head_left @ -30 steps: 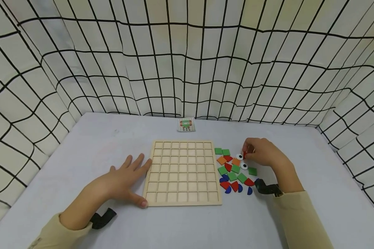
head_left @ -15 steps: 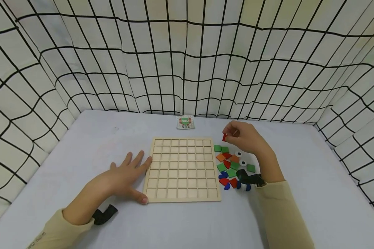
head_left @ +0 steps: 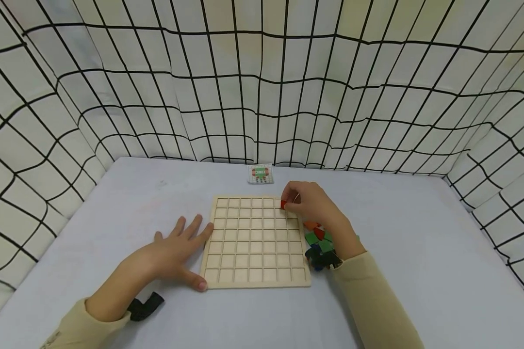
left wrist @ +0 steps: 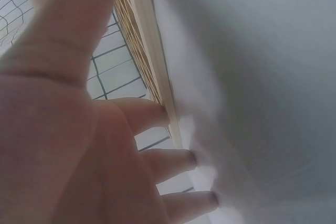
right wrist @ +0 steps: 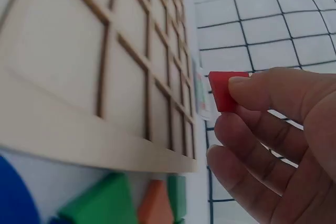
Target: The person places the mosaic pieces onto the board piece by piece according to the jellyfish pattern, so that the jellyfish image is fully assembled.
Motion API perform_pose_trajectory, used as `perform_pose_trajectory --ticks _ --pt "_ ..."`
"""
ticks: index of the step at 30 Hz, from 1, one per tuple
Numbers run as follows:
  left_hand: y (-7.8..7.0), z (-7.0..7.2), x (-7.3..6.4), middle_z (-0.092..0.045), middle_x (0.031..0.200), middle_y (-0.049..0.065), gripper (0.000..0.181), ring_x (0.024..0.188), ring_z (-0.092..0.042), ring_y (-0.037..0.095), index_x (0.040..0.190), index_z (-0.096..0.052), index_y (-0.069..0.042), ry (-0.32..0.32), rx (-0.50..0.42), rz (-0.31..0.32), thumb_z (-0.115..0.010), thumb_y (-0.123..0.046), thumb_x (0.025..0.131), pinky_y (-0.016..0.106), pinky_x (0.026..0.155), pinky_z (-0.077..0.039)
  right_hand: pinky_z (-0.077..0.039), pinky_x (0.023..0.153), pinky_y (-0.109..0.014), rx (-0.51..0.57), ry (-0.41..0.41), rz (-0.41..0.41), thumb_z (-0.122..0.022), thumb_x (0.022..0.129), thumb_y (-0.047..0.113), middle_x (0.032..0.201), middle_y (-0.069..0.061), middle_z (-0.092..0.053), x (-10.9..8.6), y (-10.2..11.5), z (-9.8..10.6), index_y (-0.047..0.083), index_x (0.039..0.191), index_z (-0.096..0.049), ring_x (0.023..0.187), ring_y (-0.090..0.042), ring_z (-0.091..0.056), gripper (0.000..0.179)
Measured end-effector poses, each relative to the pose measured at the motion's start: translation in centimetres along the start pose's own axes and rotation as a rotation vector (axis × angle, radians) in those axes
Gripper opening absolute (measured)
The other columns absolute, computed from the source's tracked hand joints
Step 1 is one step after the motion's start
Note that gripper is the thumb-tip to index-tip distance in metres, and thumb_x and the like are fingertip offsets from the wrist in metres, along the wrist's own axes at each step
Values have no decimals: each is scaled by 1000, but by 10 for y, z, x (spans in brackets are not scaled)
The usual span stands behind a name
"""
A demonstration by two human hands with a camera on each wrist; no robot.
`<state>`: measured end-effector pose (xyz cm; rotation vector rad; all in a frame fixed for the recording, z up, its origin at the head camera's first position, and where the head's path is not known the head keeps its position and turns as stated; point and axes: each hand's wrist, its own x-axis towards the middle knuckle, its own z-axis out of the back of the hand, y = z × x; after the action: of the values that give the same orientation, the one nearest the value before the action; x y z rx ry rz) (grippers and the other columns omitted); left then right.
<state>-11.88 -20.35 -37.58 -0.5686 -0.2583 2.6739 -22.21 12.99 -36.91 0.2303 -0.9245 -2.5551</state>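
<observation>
**Pinched red piece above upper-right board cells; misplacement and disturbed pieces are the chief risks**

The right hand (head_left: 312, 201) is clamped, thumb against fingertips, on a small flat red piece (head_left: 283, 204). In the head view the piece appears over the upper right of the pale wooden grid board (head_left: 255, 285); the right wrist view shows it apart from the dividers. Which cell lies directly beneath cannot be told, and the thumb covers part of the piece's outline.

The left hand (head_left: 170, 254) grips nothing: its fingers are spread, with the thumb at the board's lower-left corner and a fingertip at the left edge.

Findings, as judgement:

- Released while tilted, the piece could lodge across a divider; the slender hold on its edge would be the cause.
- The board could shift under pressure at upper right, since the left hand bears on one side only.
- The black wrist-mounted camera (head_left: 325, 259) overhangs the scattered green, red, orange and blue pieces (head_left: 319, 233) right of the board; a lowered wrist could drag them.
- The right forearm hides part of that scatter, so a displaced piece might go unnoticed.
</observation>
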Motion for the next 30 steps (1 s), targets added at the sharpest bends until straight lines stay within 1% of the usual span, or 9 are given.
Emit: perform_pose_trajectory --ticks 4,8,10,16,22,27,30 --pt "-2 0 0 -6 164 27 133 144 -5 61 160 -19 -11 1 -8 -5 -76 -77 59 88 92 -14 -50 71 -33 -15 38 -18 -72 92 15 89 3 -67 0 -1 -9 18 95 -67 80 -17 -59 7" --pt "-2 -2 1 -6 164 27 134 144 -5 62 160 -19 -10 2 -1 -5 -76 -77 59 89 92 -14 -49 66 -32 -63 44 -30 -73 92 18 87 5 -66 2 -3 -15 21 92 -66 76 -16 -59 7" --pt "-2 -2 1 -6 164 28 134 144 -5 62 160 -19 -10 1 4 -4 -76 -77 59 89 92 -14 -49 66 -32 -85 44 -27 -73 92 19 86 6 -66 3 -4 -16 22 91 -66 76 -16 -58 8" --pt "-1 -2 2 -8 164 28 134 144 -6 62 160 -20 -10 -10 18 -10 -75 -78 59 89 91 -15 -49 69 -33 -115 47 -17 -73 91 18 87 6 -66 5 -4 -16 22 94 -67 78 -16 -59 8" --pt "-1 -2 1 -8 164 29 134 143 -7 63 160 -20 -10 -15 21 -15 -74 -78 58 89 90 -16 -50 76 -32 -143 96 -13 -74 91 18 94 5 -67 5 -2 -15 19 103 -72 84 -14 -59 12" --pt "-1 -2 2 -7 164 28 134 143 -6 63 160 -20 -10 -11 22 -12 -74 -79 59 89 90 -15 -50 81 -34 -137 117 -11 -75 91 18 98 5 -67 3 -1 -13 18 103 -73 89 -14 -59 13" --pt "-1 -2 2 -8 164 28 134 143 -6 63 160 -20 -10 -8 26 -15 -74 -79 59 89 90 -15 -50 80 -33 -117 123 -13 -74 91 18 98 5 -67 1 -1 -11 19 104 -73 89 -14 -59 13"
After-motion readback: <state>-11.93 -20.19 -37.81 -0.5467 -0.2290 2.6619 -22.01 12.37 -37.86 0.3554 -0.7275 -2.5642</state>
